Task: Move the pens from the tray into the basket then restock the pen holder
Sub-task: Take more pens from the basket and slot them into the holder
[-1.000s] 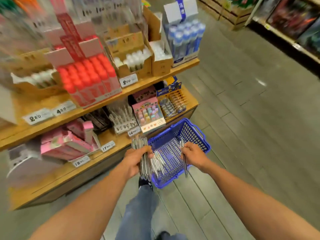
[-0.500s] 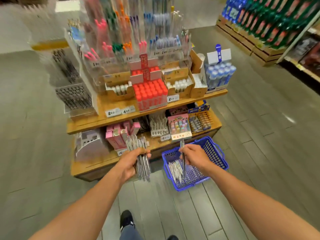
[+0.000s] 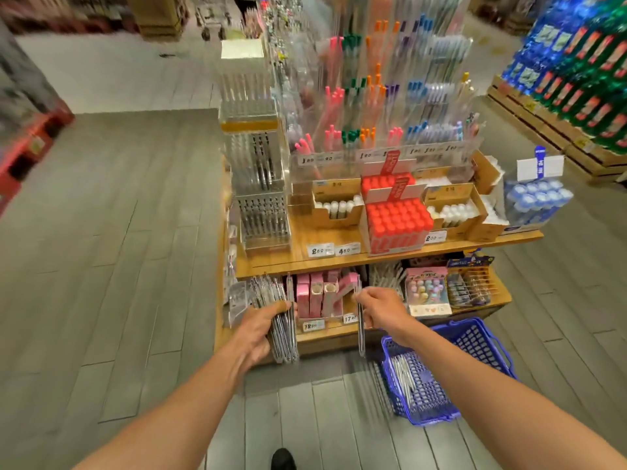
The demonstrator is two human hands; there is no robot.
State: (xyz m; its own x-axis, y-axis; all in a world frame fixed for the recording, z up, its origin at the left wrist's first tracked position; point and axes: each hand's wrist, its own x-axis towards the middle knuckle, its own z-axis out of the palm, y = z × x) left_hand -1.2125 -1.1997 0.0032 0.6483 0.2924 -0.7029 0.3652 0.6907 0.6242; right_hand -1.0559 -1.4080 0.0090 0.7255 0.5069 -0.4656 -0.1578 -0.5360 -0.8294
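My left hand (image 3: 259,329) grips a thick bundle of silver pens (image 3: 283,330), held upright in front of the lower wooden shelf. My right hand (image 3: 380,308) pinches a few pens (image 3: 360,329) that hang straight down. The blue plastic basket (image 3: 488,340) sits on the floor to the right, below my right forearm, with several loose pens (image 3: 402,371) lying in it. A clear acrylic pen holder (image 3: 263,212) with rows of dark pens stands at the left end of the upper shelf.
The wooden two-tier display (image 3: 339,262) carries red-capped glue sticks (image 3: 395,217), cardboard boxes, pink boxes (image 3: 322,296) and price tags. Coloured pens hang in clear racks above. Grey plank floor (image 3: 118,266) lies to the left; stocked shelving (image 3: 576,79) stands at the far right.
I have stood up and stepped back, so the view widened. Both hands rose out of the basket with their pens and now sit in front of the lower shelf.
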